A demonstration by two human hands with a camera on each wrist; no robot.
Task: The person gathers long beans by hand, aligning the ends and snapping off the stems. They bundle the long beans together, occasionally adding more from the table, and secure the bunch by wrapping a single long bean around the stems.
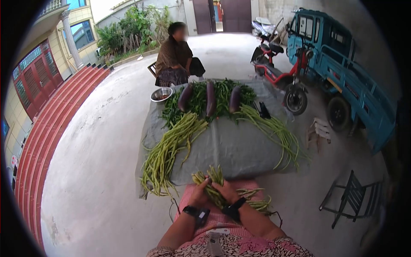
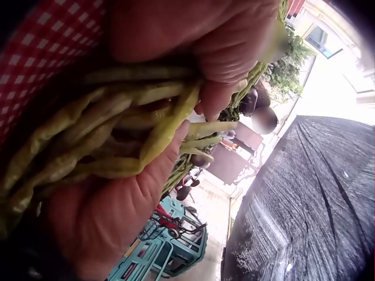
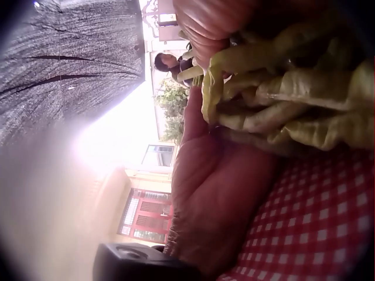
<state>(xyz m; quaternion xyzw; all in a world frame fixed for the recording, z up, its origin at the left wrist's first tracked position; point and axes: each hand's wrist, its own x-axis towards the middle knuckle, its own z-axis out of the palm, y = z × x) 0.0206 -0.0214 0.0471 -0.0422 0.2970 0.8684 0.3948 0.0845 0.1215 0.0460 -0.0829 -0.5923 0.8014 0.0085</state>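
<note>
Both hands hold one bundle of green beans (image 1: pixel 216 198) over the lap, at the near edge of the grey-covered table. The left hand (image 1: pixel 199 195) grips the bundle from the left, and the right hand (image 1: pixel 228 192) grips it from the right. In the left wrist view, bent yellow-green beans (image 2: pixel 126 126) lie between the two hands. The right wrist view has the same beans (image 3: pixel 304 96) against the palm of the right hand (image 3: pixel 217 175). More beans lie across the red checked cloth on the lap.
On the grey table cover (image 1: pixel 205 150) lie a long bean pile (image 1: pixel 165 154), another bean pile (image 1: pixel 278 132), leafy greens and three eggplants (image 1: pixel 210 99). A metal bowl (image 1: pixel 161 94) stands at the far left corner. Beyond sits a person (image 1: pixel 174 58). A folding stool (image 1: pixel 353 197) is at right.
</note>
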